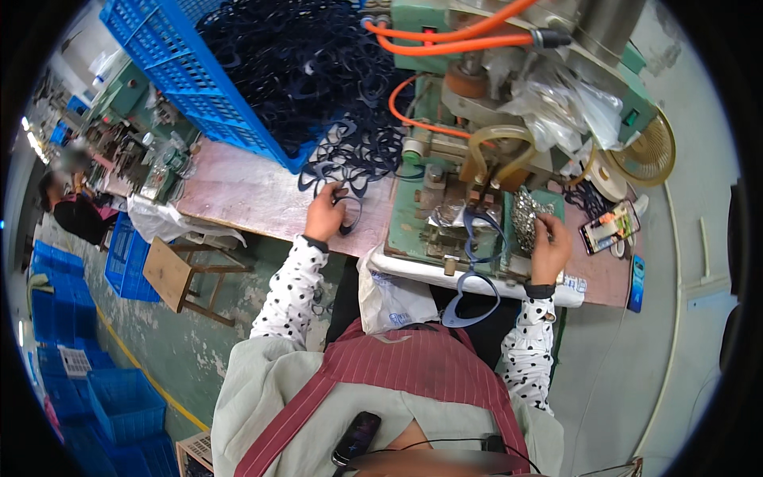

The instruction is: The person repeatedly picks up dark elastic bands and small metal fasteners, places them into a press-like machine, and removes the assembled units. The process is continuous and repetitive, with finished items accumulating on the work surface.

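My left hand (324, 213) is closed on a dark blue plastic eyeglass frame (360, 213) above the table, near the loose frames (350, 155) spilling from a crate. On the right, my right hand (550, 248) has its thumb and fingers pinched together at the edge of a heap of small shiny metal parts (524, 213). What they grip is too small to make out. Between my hands stands a green bench machine (409, 215). A blue eyeglass frame (499, 250) is at its metal fixture, and a blue loop (451, 312) hangs over the front edge.
A blue crate (187, 75) full of dark frames stands at the back left. Orange hoses (453, 40) cross the machine top. Two phones (610, 226) and a fan (644, 147) are at right. A wooden stool (171, 274) stands left; a person (75, 211) sits farther off.
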Action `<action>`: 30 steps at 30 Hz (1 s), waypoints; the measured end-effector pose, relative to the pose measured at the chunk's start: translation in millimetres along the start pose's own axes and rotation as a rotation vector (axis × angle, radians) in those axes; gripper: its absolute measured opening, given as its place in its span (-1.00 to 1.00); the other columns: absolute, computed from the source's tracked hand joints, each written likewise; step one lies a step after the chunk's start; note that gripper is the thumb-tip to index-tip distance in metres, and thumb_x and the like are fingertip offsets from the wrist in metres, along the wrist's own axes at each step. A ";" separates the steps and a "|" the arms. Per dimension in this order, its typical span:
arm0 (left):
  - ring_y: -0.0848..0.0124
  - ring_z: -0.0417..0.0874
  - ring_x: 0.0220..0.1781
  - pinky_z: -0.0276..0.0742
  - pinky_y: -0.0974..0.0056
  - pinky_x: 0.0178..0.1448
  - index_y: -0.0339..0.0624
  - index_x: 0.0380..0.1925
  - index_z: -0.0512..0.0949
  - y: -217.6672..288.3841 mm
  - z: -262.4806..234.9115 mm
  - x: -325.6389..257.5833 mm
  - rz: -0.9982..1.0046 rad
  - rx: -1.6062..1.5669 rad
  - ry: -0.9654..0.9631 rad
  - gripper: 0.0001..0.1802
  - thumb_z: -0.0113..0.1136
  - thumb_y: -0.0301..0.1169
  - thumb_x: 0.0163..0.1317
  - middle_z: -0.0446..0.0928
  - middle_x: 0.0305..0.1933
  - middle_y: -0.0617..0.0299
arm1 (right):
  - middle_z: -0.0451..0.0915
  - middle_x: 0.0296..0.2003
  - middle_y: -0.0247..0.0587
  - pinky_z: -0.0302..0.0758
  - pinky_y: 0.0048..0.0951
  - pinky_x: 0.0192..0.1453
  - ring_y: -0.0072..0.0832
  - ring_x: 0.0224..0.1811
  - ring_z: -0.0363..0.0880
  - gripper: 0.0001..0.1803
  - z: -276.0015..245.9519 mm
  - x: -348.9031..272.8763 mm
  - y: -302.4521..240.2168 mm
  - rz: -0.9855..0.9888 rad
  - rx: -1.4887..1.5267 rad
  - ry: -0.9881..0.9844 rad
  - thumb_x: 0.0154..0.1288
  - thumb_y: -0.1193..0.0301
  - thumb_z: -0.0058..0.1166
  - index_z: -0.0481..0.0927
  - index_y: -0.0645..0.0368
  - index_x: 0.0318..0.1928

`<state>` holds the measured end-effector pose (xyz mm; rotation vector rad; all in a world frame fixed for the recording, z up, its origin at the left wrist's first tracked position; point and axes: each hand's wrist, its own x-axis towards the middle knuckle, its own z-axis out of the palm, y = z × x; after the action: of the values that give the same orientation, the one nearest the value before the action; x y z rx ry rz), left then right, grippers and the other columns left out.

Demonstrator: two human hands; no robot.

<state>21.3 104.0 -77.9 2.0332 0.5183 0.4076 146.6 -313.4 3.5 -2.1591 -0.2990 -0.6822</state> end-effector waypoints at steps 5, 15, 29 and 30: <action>0.46 0.53 -0.40 0.51 0.33 -0.25 -0.27 0.01 0.39 83.6 -7.6 -14.2 -0.191 -0.755 -0.102 -0.65 -0.07 -0.24 0.39 0.61 -0.03 0.04 | 0.63 -0.34 -0.30 0.43 -0.58 -0.18 -0.59 -0.32 0.51 -0.83 -10.1 5.8 -77.5 0.180 0.551 -0.236 0.14 0.59 0.17 0.69 0.27 -0.21; 0.61 0.47 -0.53 0.41 0.48 -0.40 -0.36 0.28 0.23 142.6 15.4 -31.5 0.226 -0.390 0.245 -0.49 0.05 -0.50 0.35 0.61 -0.39 0.20 | 0.65 -0.40 -0.34 0.31 -0.64 -0.39 -0.73 -0.47 0.39 -0.58 -2.0 7.8 -126.6 0.269 0.561 -0.379 0.03 0.53 0.30 0.47 0.28 -0.08; 0.11 0.60 0.13 0.47 -0.02 0.27 -0.33 0.06 0.50 203.4 59.7 -77.2 1.463 0.046 -0.338 -0.58 0.14 -0.50 0.16 0.54 0.11 -0.06 | 0.66 -0.20 -0.14 0.49 -0.42 -0.01 -0.45 -0.16 0.58 -0.47 0.2 16.5 -79.8 0.158 0.437 -0.145 0.07 0.50 0.28 0.44 0.26 0.09; 0.10 0.60 0.13 0.47 -0.02 0.27 -0.33 0.06 0.50 203.8 64.9 -75.3 1.461 0.033 -0.346 -0.57 0.16 -0.51 0.15 0.53 0.12 -0.06 | 0.66 -0.20 -0.12 0.49 -0.39 0.00 -0.42 -0.15 0.61 -0.51 -2.1 17.5 -60.8 0.182 0.339 -0.066 0.09 0.48 0.27 0.47 0.24 0.07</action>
<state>27.8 -73.2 63.4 2.1224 -1.2748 0.8318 134.0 -277.4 54.0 -1.8590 -0.2307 -0.4234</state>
